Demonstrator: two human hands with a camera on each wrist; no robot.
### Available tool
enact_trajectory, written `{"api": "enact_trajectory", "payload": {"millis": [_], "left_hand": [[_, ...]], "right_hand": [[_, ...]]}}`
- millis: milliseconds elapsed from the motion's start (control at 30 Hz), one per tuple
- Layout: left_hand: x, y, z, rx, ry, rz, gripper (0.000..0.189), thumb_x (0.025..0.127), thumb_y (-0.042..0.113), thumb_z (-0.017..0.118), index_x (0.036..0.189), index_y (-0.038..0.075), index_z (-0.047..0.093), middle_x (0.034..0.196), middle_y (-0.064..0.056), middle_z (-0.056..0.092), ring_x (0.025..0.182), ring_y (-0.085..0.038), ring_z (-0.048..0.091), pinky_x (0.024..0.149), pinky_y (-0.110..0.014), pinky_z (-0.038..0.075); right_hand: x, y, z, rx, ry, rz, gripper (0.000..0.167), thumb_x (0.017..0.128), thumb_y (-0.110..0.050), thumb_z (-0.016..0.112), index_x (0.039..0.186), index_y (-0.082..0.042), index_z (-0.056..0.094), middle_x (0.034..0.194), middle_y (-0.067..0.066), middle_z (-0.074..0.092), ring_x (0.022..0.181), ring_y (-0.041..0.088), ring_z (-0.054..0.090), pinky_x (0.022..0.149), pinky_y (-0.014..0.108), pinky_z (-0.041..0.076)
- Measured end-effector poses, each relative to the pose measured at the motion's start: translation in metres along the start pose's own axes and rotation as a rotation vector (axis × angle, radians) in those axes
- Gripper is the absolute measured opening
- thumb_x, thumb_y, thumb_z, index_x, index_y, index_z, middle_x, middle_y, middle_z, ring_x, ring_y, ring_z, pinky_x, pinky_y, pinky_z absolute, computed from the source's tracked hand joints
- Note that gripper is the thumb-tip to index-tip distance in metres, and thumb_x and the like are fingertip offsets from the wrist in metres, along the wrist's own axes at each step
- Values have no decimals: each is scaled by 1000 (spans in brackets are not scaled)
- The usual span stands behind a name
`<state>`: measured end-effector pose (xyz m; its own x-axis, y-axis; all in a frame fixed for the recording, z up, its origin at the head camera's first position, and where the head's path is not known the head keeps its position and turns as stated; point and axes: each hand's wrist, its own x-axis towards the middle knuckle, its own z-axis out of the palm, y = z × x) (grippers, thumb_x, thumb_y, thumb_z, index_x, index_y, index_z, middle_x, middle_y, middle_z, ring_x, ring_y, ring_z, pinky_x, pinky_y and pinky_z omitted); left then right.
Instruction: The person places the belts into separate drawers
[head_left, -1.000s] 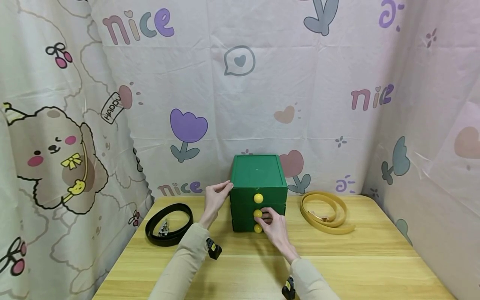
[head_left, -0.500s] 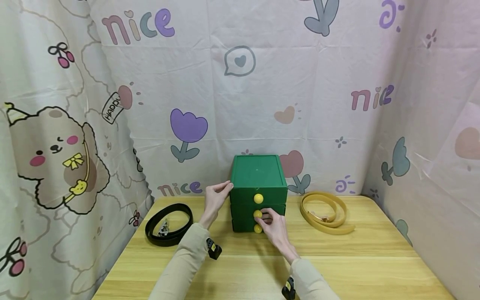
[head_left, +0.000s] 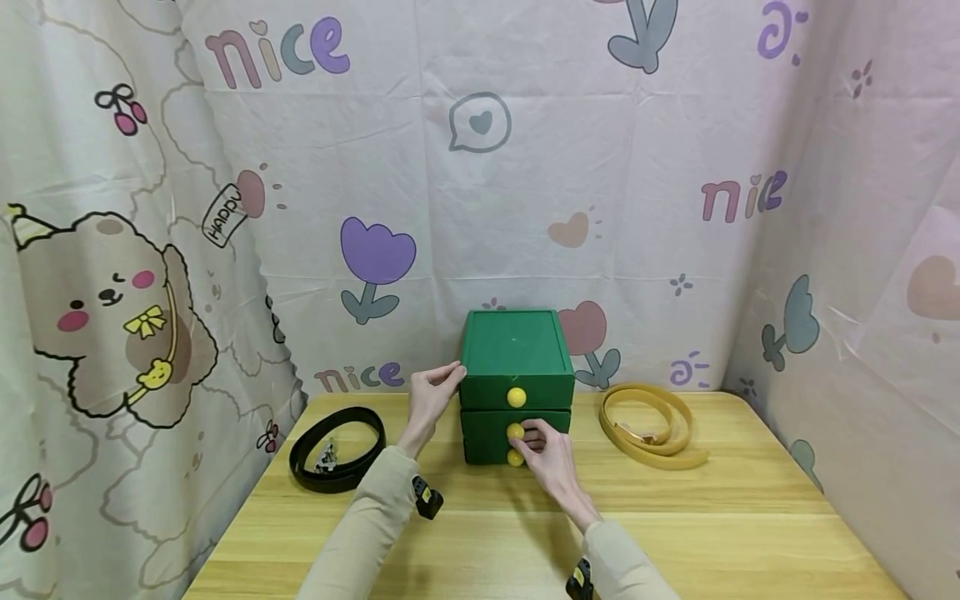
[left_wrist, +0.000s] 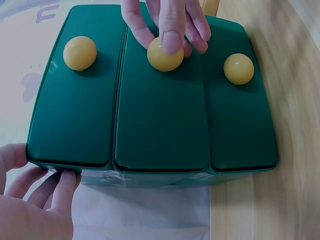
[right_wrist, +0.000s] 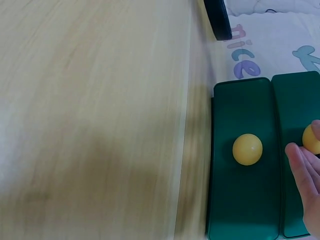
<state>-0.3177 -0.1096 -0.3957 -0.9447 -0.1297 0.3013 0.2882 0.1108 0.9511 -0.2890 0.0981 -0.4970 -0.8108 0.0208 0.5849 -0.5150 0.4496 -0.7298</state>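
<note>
Right hand [head_left: 550, 458] pinches a yellow knob; left hand [head_left: 431, 398] steadies a corner

The green drawer box [head_left: 516, 343] stands on a wooden table [head_left: 480, 542], before a patterned cloth [head_left: 525, 183]. At the box's five o'clock, the right hand's thumb and fingers are clamped on the middle knob [left_wrist: 159, 59], whose drawer front [left_wrist: 161, 117] sits slightly forward of its neighbours. At nine o'clock, the left hand's fingers are bent around the box's upper left corner, tips touching it. The top knob [head_left: 516, 397] lies at twelve from the gripped one, the bottom knob [right_wrist: 247, 149] at six. A coiled black belt [head_left: 333, 482] rests at the box's eight o'clock, a coiled yellow belt [head_left: 660, 457] between three and four.
</note>
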Motion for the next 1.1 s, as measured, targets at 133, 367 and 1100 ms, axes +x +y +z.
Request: {"api": "enact_trajectory", "payload": {"millis": [133, 367, 1100], "left_hand": [[2, 0, 0, -1, -5, -41, 32, 94, 20, 70, 120, 2, 73, 122, -20, 72, 113, -28, 70, 91, -31, 59], [4, 1, 1, 3, -4, -77, 31, 94, 18, 70, 121, 3, 73, 125, -19, 71, 116, -29, 68, 93, -32, 59], [1, 3, 1, 8, 1, -74, 31, 94, 19, 71, 121, 3, 73, 121, -19, 72, 110, -22, 70, 91, -29, 59]], "right_hand": [[-1, 0, -1, 0, -4, 9, 20, 81, -7, 83, 98, -3, 72, 78, 10, 77, 67, 16, 74, 61, 17, 57], [-3, -4, -3, 14, -19, 21, 19, 83, -9, 82, 99, -3, 72, 79, 10, 77, 69, 20, 75, 62, 18, 58], [-9, -10, -6, 42, -29, 14, 19, 80, -5, 83, 96, -2, 72, 79, 11, 77, 68, 18, 74, 62, 16, 57]]}}
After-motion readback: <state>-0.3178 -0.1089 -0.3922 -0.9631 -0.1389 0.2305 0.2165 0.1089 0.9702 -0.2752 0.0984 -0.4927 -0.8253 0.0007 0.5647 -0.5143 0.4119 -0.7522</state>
